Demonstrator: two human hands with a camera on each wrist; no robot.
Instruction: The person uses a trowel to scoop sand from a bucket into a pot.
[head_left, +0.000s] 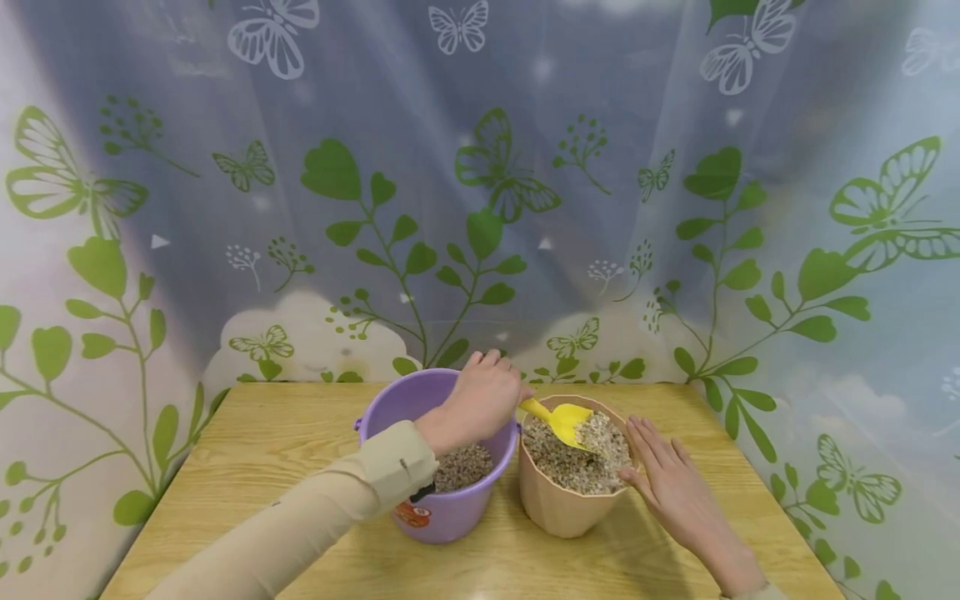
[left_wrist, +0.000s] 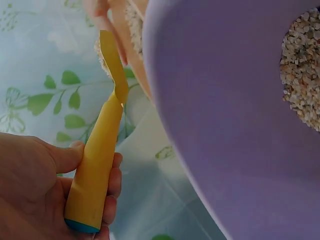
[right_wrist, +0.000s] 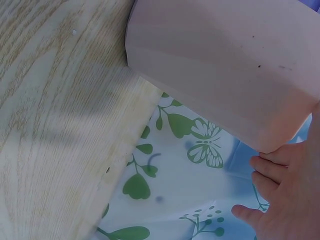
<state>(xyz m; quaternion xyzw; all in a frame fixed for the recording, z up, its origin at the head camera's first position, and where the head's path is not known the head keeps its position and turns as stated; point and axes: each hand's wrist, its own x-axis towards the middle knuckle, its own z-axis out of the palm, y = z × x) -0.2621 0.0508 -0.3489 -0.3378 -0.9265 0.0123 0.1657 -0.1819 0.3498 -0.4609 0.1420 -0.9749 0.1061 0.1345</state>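
My left hand (head_left: 483,396) grips the yellow handle of a toy shovel (head_left: 567,422), seen side-on in the left wrist view with a blue-green end cap (left_wrist: 82,225). The shovel's blade is tilted over a peach-coloured pot (head_left: 558,508), with pale gravel (head_left: 604,442) at its lip. Gravel fills the pot nearly to its rim. My right hand (head_left: 678,492) rests against the pot's right side with its fingers extended; the right wrist view shows the fingertips (right_wrist: 270,167) touching near the rim. Beneath my left forearm stands a purple bucket (head_left: 450,517) with gravel (head_left: 463,468) low inside.
Bucket and pot stand side by side on a wooden table (head_left: 270,467). Behind the table's back edge hangs a curtain (head_left: 420,250) printed with leaves and butterflies, which also runs along both sides. A red label (head_left: 412,515) is on the bucket's front.
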